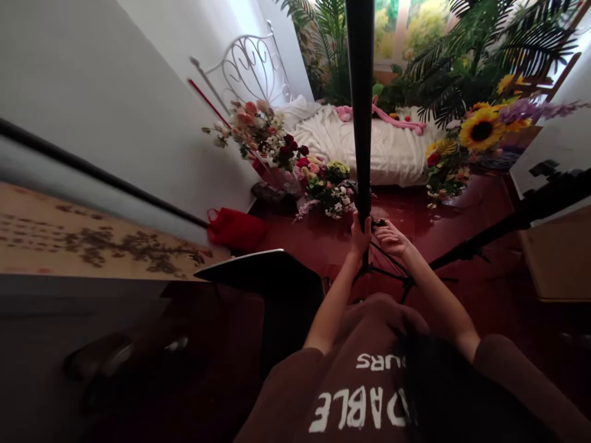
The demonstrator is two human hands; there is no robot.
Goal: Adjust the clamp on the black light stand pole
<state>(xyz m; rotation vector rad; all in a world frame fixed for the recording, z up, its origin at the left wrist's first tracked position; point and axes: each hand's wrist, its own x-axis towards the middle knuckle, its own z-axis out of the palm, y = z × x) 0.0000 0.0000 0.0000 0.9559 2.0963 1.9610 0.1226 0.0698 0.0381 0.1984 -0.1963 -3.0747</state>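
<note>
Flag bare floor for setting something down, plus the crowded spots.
Bare red floor shows between the red bag, the flower cluster and the black panel; another patch, between the right hand, the sunflowers and the slanted stand. Crowded: around the left hand on the upright pole, and below it among the tripod legs.

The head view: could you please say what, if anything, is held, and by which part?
The black pole is in the left grip, by its lower part; the right grip is at a small dark fitting beside it, hold unclear.
</note>
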